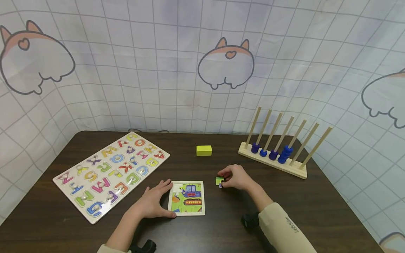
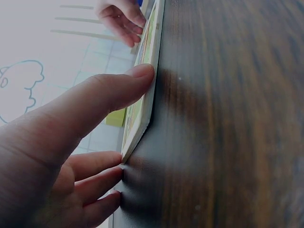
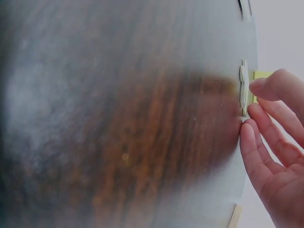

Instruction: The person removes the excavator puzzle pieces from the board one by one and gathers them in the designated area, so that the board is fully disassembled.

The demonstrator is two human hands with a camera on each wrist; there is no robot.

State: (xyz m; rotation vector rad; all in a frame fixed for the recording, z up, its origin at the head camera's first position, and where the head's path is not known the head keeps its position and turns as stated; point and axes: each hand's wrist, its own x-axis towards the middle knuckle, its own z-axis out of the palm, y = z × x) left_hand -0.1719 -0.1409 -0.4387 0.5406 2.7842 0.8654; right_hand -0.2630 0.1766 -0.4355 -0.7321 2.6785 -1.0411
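Note:
A square jigsaw puzzle (image 1: 193,208) with a pale wooden frame lies on the table, showing a blue and orange digger on green. Bare pale backing shows at its upper left. My left hand (image 1: 153,202) holds the frame from the left, thumb on the lower edge and index finger at the upper left corner. To the right of the puzzle, my right hand (image 1: 236,177) has thumb and fingertips at a small green puzzle piece (image 1: 219,180), partly hidden by the fingers. In the right wrist view this thin piece (image 3: 244,90) is between thumb and fingers, close over the table.
On the left lies an alphabet peg board (image 1: 104,167) with colourful letters. A yellow block (image 1: 204,150) sits beyond the puzzle. At the back right stands a wooden peg rack (image 1: 272,162) with tall sticks and blue beads. A patterned cloth (image 1: 177,70) hangs behind the table.

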